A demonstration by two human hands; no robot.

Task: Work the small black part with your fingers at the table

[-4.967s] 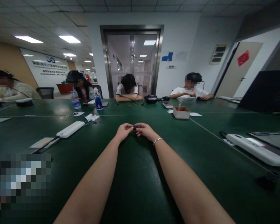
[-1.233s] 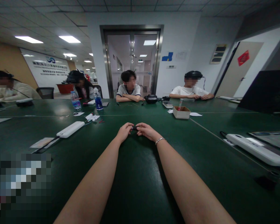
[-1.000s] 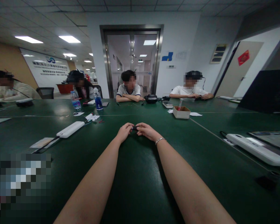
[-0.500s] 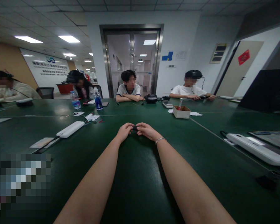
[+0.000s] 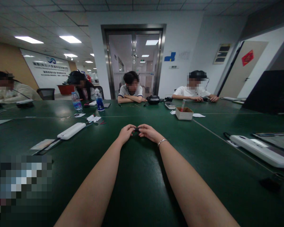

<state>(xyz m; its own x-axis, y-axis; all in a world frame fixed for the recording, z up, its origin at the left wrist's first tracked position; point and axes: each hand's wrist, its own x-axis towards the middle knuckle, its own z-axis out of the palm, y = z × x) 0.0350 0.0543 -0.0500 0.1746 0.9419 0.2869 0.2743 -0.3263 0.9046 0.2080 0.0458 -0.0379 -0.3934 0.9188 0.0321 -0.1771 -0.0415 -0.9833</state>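
Both my arms stretch forward over the dark green table (image 5: 137, 176). My left hand (image 5: 126, 132) and my right hand (image 5: 148, 131) meet fingertip to fingertip, and both pinch a small dark object (image 5: 136, 129) between them. The object is too small to name. A thin silver bracelet (image 5: 161, 142) circles my right wrist. Both hands rest low on the tabletop.
A white power strip (image 5: 71, 130) lies at the left and another one (image 5: 260, 150) at the right. A small cardboard box (image 5: 184, 113), water bottles (image 5: 99, 102) and paper scraps (image 5: 93, 118) sit farther back. Several people sit along the far side. A dark screen (image 5: 269, 91) stands at the right.
My hands have stayed joined in the same spot. The person at the far middle has raised their head since five seconds ago.
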